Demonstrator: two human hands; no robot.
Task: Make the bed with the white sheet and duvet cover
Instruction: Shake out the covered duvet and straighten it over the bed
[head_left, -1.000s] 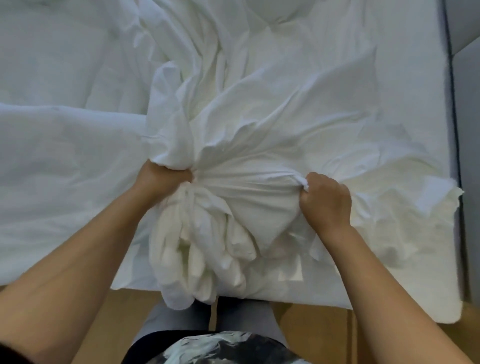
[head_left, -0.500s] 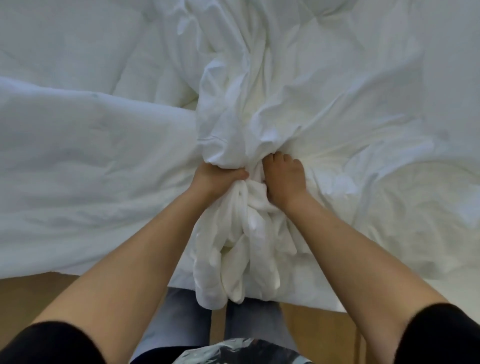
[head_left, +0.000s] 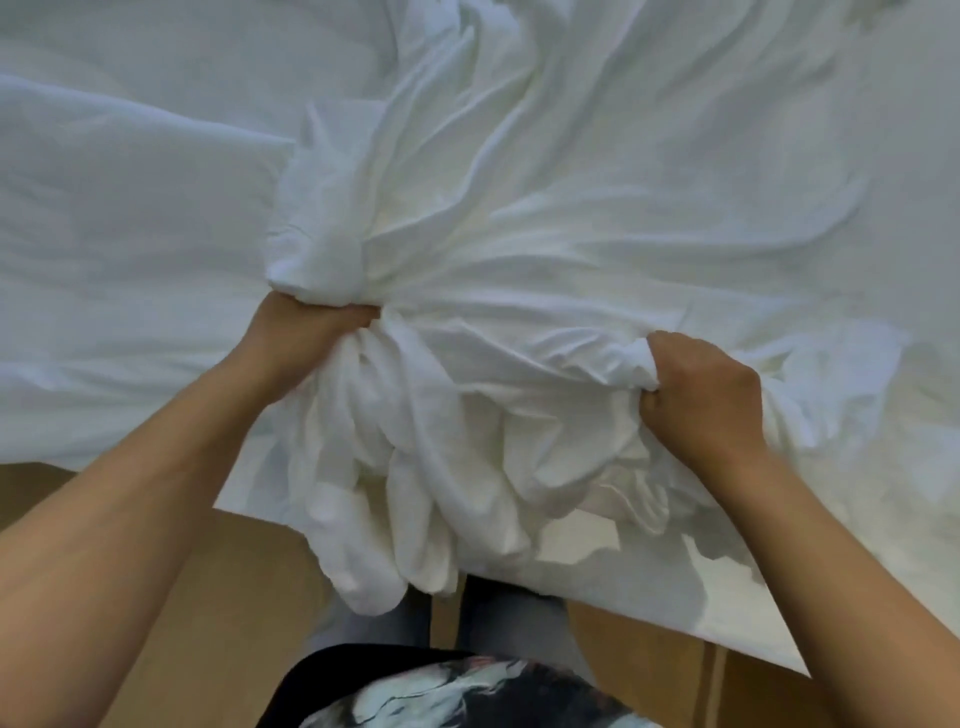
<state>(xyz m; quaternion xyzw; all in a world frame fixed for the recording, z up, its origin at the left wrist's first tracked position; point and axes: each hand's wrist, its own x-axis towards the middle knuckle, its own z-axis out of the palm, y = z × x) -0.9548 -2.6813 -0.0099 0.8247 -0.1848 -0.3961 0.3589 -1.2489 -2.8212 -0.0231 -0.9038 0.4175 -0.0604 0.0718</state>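
Note:
A crumpled white duvet cover (head_left: 545, 270) lies bunched across the bed, with gathered folds hanging over the near edge toward the floor. My left hand (head_left: 304, 327) grips a thick bunch of this fabric at the centre left. My right hand (head_left: 701, 395) grips another gathered fold further right, and the cloth is stretched between the two fists. A smoother white duvet (head_left: 130, 234) covers the left part of the bed. The white sheet cannot be told apart from the other white fabric.
The wooden floor (head_left: 171, 597) shows below the bed's near edge. My legs in grey trousers (head_left: 498, 608) stand close against the bed, under the hanging folds. White bedding fills the whole upper view.
My right hand has moved from beside my left hand out to the right, gripping a new fold. The cloth between my hands is now spread wider. My left hand keeps its grip.

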